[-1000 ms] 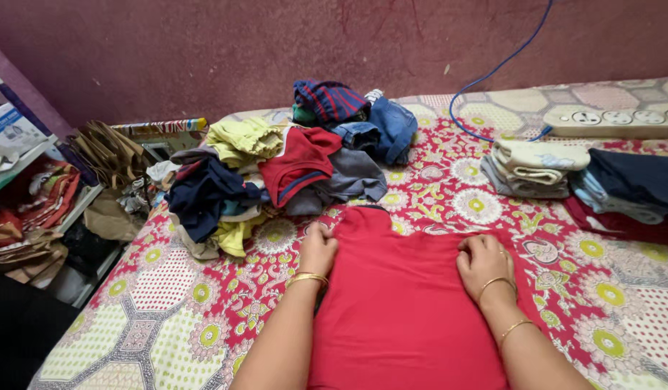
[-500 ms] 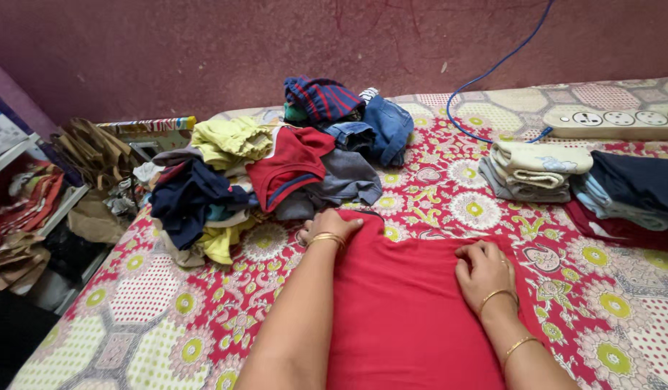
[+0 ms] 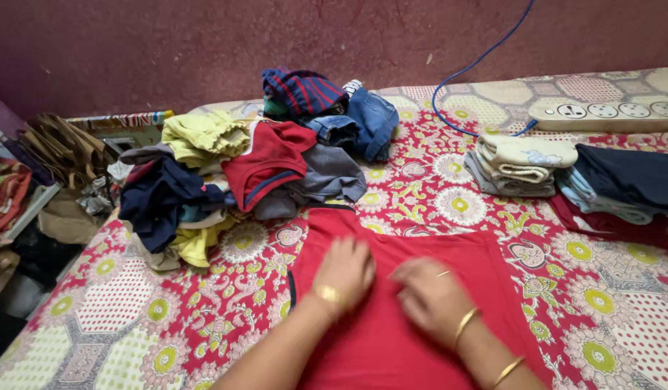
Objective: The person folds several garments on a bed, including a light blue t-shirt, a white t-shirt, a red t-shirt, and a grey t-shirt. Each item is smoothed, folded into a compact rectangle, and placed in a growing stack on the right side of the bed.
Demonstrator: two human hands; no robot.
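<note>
A plain red shirt (image 3: 406, 303) lies on a bedsheet (image 3: 167, 310) patterned in red, cream and yellow-green flowers, beside a navy-and-red striped garment (image 3: 301, 88), blue jeans (image 3: 370, 119) and a maroon wall (image 3: 204, 43).

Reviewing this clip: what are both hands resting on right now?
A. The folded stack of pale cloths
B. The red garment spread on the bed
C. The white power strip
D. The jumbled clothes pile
B: the left hand and right hand both lie flat on the red garment, apart from the other things.
</note>
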